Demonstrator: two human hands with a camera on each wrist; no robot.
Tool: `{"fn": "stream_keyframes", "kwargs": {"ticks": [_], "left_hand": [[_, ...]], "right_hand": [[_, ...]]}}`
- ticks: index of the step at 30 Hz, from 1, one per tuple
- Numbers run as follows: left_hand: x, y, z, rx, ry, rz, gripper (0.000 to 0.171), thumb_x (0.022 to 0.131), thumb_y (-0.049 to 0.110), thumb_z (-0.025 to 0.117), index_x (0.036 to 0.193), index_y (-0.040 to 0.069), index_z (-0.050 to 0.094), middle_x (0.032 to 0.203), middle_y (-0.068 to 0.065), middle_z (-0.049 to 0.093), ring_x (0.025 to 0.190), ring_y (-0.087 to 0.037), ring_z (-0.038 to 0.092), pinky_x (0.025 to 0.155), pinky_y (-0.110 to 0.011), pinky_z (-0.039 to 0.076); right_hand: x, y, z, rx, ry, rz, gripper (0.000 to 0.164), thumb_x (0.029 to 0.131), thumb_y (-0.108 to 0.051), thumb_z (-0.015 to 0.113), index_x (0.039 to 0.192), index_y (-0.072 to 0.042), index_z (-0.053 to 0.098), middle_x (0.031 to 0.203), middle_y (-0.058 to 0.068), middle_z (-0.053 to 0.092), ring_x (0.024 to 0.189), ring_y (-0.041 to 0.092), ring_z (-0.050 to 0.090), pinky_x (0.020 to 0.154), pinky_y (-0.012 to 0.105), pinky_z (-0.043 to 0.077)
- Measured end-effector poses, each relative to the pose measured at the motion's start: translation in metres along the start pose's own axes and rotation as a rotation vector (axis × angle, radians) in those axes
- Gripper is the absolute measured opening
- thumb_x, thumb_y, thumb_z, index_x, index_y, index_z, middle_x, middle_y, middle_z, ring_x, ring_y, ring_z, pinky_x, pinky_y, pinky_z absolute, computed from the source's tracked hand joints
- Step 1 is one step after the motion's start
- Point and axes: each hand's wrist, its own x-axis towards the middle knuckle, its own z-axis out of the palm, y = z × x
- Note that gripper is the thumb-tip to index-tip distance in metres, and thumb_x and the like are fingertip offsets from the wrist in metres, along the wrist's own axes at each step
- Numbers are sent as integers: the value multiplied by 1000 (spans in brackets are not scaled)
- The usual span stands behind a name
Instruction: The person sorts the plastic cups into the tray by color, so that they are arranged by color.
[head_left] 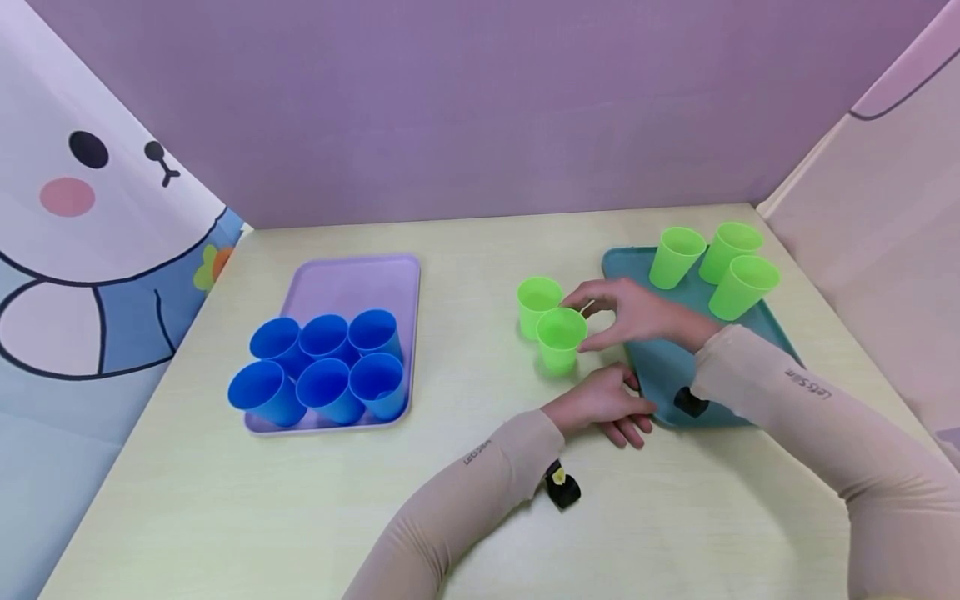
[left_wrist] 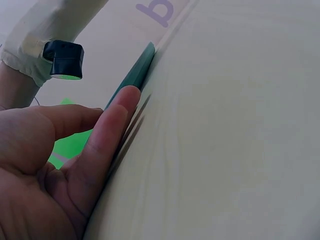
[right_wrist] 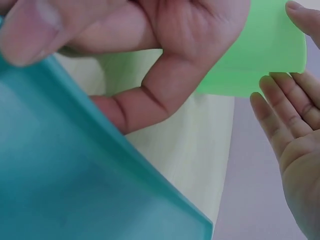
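My left hand (head_left: 603, 402) is at the near left edge of the teal tray (head_left: 660, 367). In the left wrist view, its thumb (left_wrist: 75, 120) lies on the tray's rim, with the fingers on the outer side pinching it. My right hand (head_left: 637, 312) reaches left over the tray to the nearer of two light green cups (head_left: 561, 340). Its thumb and fairly straight fingers (right_wrist: 285, 100) are spread at the cup's side. The other green cup (head_left: 538, 304) stands just behind. Three more green cups (head_left: 742, 287) stand upright on the tray's far right part.
Left on the table is a lilac tray (head_left: 352, 283) with several blue cups (head_left: 326, 404) standing in rows on its near part. A purple wall (head_left: 480, 125) closes the back, and printed cloths (head_left: 75, 292) hang at the sides.
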Motion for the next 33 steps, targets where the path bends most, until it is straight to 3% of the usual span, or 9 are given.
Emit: {"fn": "stream_keyframes", "kwargs": {"ticks": [5,10,22,29,33], "left_hand": [[0,1,0,2,-2,-9,24,98,13,65,105,6,43,74,-12,72,51,-19,66,44,-29,54],[-1,1,-1,0,-2,-7,24,98,13,65,107,6,43,74,-12,72,51,-19,66,44,-29,54],[-4,1,-1,-23,-1,6,25,98,12,65,107,6,42,75,-11,72,52,-19,66,44,-28,54],[-3,2,1,-26,18,3,26,97,11,66,105,6,42,73,-12,72,51,-19,66,43,-28,53],[-3,3,2,-19,23,1,26,97,11,66,104,5,42,72,-11,72,51,-19,66,42,-28,53]], "right_hand": [[-2,-4,0,-3,38,-10,52,75,-3,87,123,3,65,118,13,68,107,22,65,95,43,52],[-5,-7,-3,1,69,-36,51,75,0,86,122,4,66,117,15,68,106,16,65,94,34,52],[-25,-12,-20,-18,193,75,50,77,-1,85,124,0,67,116,10,70,102,10,66,90,26,52],[-39,-9,-29,46,289,-16,50,73,15,80,120,10,65,113,-2,70,100,8,66,89,20,51],[-47,-7,-33,76,343,-13,50,71,18,79,119,12,64,112,-6,70,99,8,66,89,19,51]]}}
